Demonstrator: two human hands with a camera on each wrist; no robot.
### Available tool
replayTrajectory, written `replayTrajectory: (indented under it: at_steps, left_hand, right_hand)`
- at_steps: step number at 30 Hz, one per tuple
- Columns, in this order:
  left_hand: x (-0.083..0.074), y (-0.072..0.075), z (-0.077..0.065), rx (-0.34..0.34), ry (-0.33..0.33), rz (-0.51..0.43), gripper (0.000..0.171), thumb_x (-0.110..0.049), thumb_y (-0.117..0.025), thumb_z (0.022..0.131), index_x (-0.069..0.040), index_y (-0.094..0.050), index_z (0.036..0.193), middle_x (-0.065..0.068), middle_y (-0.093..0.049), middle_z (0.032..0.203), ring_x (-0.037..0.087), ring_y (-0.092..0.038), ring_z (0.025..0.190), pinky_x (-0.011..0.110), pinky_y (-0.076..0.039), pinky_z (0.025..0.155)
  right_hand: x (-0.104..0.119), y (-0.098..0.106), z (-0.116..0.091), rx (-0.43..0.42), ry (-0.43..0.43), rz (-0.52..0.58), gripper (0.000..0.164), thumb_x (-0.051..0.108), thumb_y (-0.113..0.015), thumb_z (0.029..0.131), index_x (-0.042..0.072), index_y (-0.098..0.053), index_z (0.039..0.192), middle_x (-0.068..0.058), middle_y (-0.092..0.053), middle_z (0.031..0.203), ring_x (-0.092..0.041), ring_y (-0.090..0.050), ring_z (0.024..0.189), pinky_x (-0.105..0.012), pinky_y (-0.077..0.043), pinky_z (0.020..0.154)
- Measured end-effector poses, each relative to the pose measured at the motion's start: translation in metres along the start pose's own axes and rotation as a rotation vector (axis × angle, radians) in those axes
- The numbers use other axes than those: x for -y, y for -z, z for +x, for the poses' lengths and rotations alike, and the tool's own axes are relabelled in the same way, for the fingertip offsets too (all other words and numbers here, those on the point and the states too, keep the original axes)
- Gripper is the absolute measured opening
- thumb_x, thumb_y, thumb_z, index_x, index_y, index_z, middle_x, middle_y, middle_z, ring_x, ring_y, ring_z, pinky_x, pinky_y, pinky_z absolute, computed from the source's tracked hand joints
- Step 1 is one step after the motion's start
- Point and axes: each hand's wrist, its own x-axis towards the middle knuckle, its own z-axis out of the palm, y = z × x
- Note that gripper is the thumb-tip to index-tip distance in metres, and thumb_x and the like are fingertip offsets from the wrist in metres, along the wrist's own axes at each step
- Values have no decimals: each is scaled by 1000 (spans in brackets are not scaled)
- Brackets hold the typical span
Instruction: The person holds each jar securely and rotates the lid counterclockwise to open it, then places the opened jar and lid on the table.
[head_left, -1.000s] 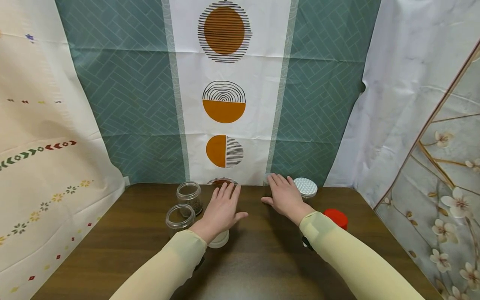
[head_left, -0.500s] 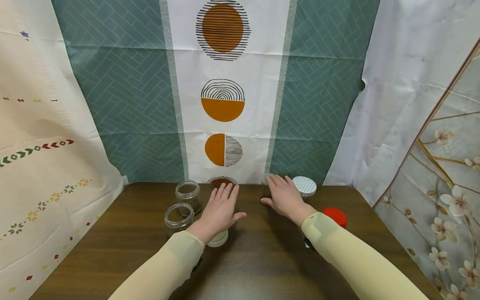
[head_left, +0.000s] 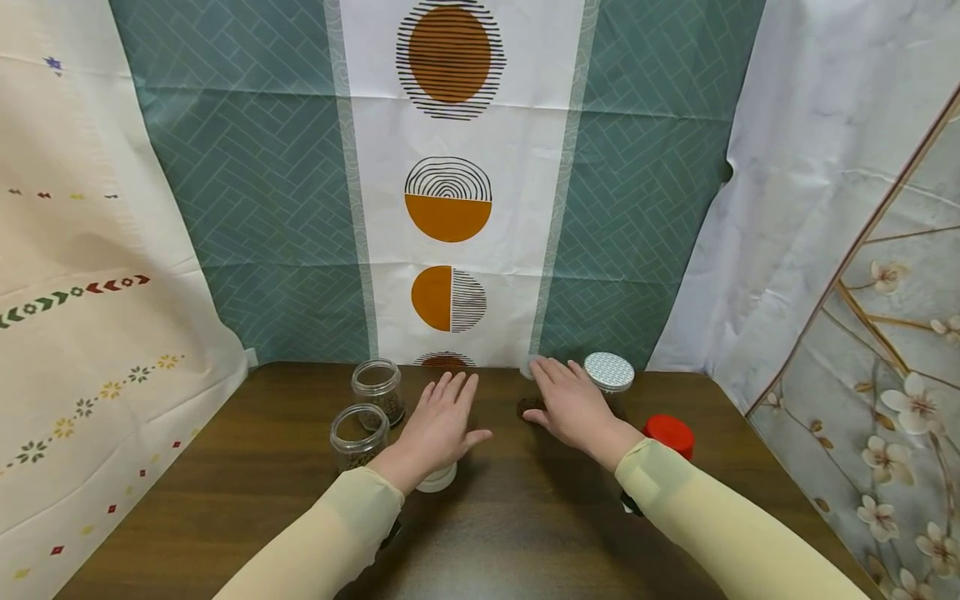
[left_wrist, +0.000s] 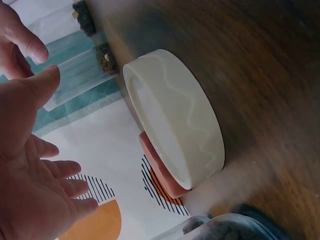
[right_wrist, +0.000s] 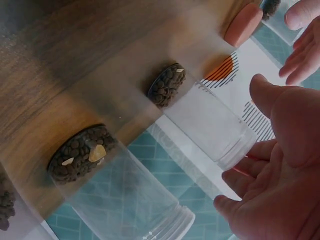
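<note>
My left hand (head_left: 438, 421) hovers with fingers spread, partly covering a cream bowl (head_left: 438, 478). In the left wrist view, that bowl's outer wall (left_wrist: 197, 120) shows a raised wavy line, with a smooth terracotta-coloured object (left_wrist: 162, 170) behind it. My right hand (head_left: 573, 407), fingers extended and holding nothing, partly hides a clear jar (head_left: 531, 367) at the back. In the right wrist view, its fingertips overlap the rim of a tall clear jar (right_wrist: 210, 125) with brown pellets (right_wrist: 167, 87) at the bottom. A second clear jar (right_wrist: 135, 185) also has brown pellets inside.
Two lidless clear jars (head_left: 377, 379) with dark contents stand left of my left hand. Beyond my right hand is a jar with a patterned lid (head_left: 609, 372); a red-lidded container (head_left: 670, 435) sits nearer, beside the right forearm. Curtains hang behind the brown table (head_left: 495, 542).
My right hand has shifted slightly right and nearer, uncovering more of the clear jar and its dark contents. The left hand stays almost still above the bowl.
</note>
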Motion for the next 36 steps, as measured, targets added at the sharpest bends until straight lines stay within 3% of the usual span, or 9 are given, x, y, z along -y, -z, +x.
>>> replayTrajectory:
  at_steps: [10,27,36]
  left_hand:
    - [-2,2,-5,-25,-42,-57,89,-48,-77,104,1,-38,168,25,-44,168,47,-35,159,63,-29,127]
    - [-4,4,-7,46,-54,-311,94,-38,-84,101,0,-33,171,24,-40,171,42,-41,157,57,-39,124]
    - [-6,1,-4,78,-35,-377,94,-38,-84,101,0,-33,171,22,-40,172,40,-43,156,57,-40,123]
  right_hand:
    - [3,4,-15,-28,57,25,85,42,-87,97,-8,-53,157,-25,-55,160,-41,-53,148,-62,-38,123]
    - [10,8,-36,-6,124,88,90,41,-89,95,-5,-49,161,-23,-52,164,-41,-50,152,-60,-37,125]
    - [16,12,-48,-40,161,109,91,41,-90,94,-5,-50,161,-23,-53,163,-41,-51,151,-61,-39,123]
